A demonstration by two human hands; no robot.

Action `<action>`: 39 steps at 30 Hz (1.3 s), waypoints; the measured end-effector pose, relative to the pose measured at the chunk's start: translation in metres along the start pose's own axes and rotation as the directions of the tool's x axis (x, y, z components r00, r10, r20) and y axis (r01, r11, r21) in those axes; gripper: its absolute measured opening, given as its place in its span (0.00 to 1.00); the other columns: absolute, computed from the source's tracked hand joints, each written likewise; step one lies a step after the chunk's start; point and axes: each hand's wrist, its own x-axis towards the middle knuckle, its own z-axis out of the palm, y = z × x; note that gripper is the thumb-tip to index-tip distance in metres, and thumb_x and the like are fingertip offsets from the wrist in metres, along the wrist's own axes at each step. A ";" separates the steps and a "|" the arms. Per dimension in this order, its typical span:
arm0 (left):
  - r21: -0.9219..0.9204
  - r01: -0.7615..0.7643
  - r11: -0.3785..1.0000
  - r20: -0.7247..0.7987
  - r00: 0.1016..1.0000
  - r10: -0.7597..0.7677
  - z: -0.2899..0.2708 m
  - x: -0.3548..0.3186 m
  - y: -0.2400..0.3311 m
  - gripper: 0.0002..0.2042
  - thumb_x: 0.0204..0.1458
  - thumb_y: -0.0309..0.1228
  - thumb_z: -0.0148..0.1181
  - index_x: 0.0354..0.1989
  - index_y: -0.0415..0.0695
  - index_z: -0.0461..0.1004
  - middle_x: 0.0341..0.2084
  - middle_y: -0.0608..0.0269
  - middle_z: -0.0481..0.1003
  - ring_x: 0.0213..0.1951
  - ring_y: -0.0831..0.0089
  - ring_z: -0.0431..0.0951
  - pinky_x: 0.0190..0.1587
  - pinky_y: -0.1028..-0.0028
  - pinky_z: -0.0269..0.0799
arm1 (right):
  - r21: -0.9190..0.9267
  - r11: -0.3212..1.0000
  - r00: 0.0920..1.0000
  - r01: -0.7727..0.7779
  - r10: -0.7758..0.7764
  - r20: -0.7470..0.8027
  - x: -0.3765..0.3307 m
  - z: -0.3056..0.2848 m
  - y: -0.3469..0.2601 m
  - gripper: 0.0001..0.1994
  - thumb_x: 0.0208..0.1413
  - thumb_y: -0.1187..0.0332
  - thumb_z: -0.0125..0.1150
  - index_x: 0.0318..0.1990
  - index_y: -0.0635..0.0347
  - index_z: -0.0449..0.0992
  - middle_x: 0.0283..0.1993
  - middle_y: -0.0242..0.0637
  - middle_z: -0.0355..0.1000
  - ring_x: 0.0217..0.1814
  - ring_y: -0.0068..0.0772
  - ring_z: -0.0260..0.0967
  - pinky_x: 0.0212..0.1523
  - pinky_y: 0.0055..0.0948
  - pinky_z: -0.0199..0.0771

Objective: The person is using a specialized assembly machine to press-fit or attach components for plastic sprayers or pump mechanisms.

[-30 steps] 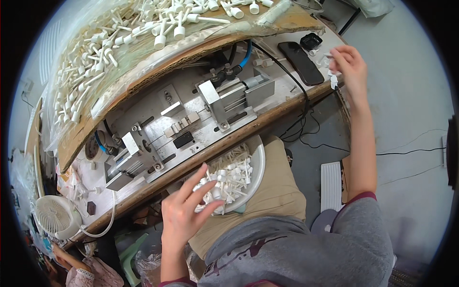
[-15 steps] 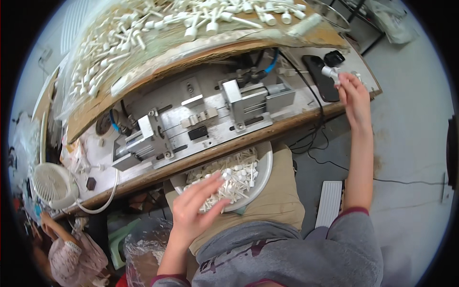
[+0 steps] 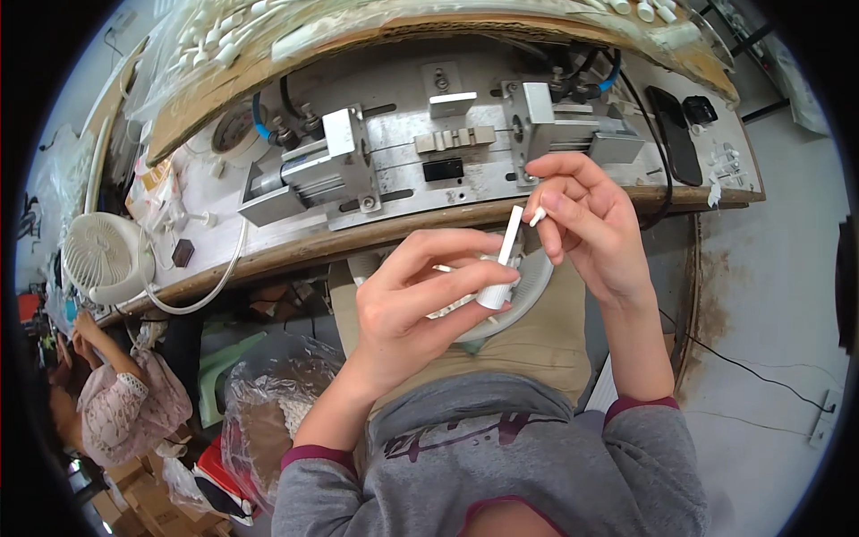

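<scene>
My left hand (image 3: 407, 291) is closed on a white applicator cap (image 3: 495, 296), a ribbed round cap with a long flat stem that points up and away from me. Thumb and fingers pinch it around the ribbed part. Just to its right, my right hand (image 3: 595, 228) pinches a small white plastic piece (image 3: 537, 216) between thumb and fingertip, close to the stem's upper end. Whether the two parts touch is hard to tell. Below both hands a white basin (image 3: 537, 291) sits on my lap, mostly covered by them, with white parts inside.
Beyond the bench edge stands a metal fixture with two facing cylinder units (image 3: 335, 166) and a small slotted block (image 3: 455, 139). A cardboard sheet with white caps overhangs it. A phone (image 3: 676, 134) lies right, a small fan (image 3: 103, 255) left. Another person (image 3: 134, 394) sits lower left.
My right hand has come from the bench's right end to the middle, near my left hand. My left hand has risen from the basin and now grips a cap with a stem.
</scene>
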 end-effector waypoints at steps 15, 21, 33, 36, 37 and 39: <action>0.199 -0.159 0.967 0.106 0.984 0.141 -0.022 -0.013 -0.003 0.16 0.35 0.23 0.71 0.37 0.38 0.84 0.46 0.53 0.82 0.38 0.65 0.84 0.39 0.72 0.77 | -0.079 0.991 0.989 0.112 -0.103 0.107 0.012 0.013 0.004 0.04 0.61 0.78 0.60 0.40 0.65 0.71 0.33 0.39 0.76 0.24 0.15 0.68 0.24 0.16 0.67; 0.199 -0.186 0.962 0.119 0.979 0.165 -0.020 -0.013 -0.001 0.15 0.35 0.22 0.70 0.36 0.36 0.84 0.46 0.53 0.82 0.38 0.65 0.84 0.38 0.71 0.77 | -0.172 0.970 0.975 0.170 -0.140 0.171 0.009 0.011 0.004 0.04 0.60 0.79 0.62 0.39 0.64 0.72 0.33 0.37 0.75 0.24 0.14 0.68 0.23 0.15 0.64; 0.292 -0.234 0.927 0.140 0.970 0.200 -0.022 -0.017 -0.006 0.15 0.36 0.21 0.70 0.36 0.34 0.83 0.48 0.52 0.81 0.38 0.63 0.84 0.38 0.71 0.78 | -0.386 0.912 0.976 0.139 -0.060 0.209 0.009 0.029 0.002 0.03 0.59 0.81 0.60 0.38 0.66 0.74 0.33 0.33 0.74 0.29 0.15 0.70 0.28 0.16 0.70; 0.324 -0.166 0.931 0.058 0.986 0.156 -0.026 -0.002 -0.001 0.17 0.36 0.21 0.71 0.39 0.35 0.82 0.51 0.53 0.79 0.40 0.63 0.82 0.40 0.70 0.77 | -0.460 0.885 0.981 0.069 0.023 0.193 0.034 0.040 -0.019 0.05 0.59 0.78 0.62 0.43 0.66 0.76 0.34 0.32 0.75 0.30 0.15 0.71 0.29 0.16 0.71; 0.358 -0.149 0.922 0.015 0.988 0.154 -0.028 0.007 -0.001 0.17 0.36 0.21 0.72 0.39 0.36 0.82 0.51 0.53 0.79 0.40 0.64 0.82 0.41 0.70 0.77 | -0.577 0.783 0.970 0.231 -0.140 0.199 0.049 0.044 -0.021 0.12 0.59 0.74 0.65 0.50 0.63 0.77 0.34 0.30 0.75 0.30 0.14 0.71 0.29 0.16 0.72; 0.431 -0.078 0.899 -0.065 0.991 0.117 -0.030 0.017 0.003 0.18 0.36 0.21 0.72 0.41 0.39 0.82 0.51 0.53 0.79 0.41 0.63 0.81 0.40 0.70 0.77 | -0.635 0.628 0.885 0.450 -0.411 0.220 0.089 0.048 -0.038 0.13 0.58 0.69 0.67 0.51 0.57 0.80 0.33 0.27 0.77 0.28 0.13 0.69 0.27 0.18 0.69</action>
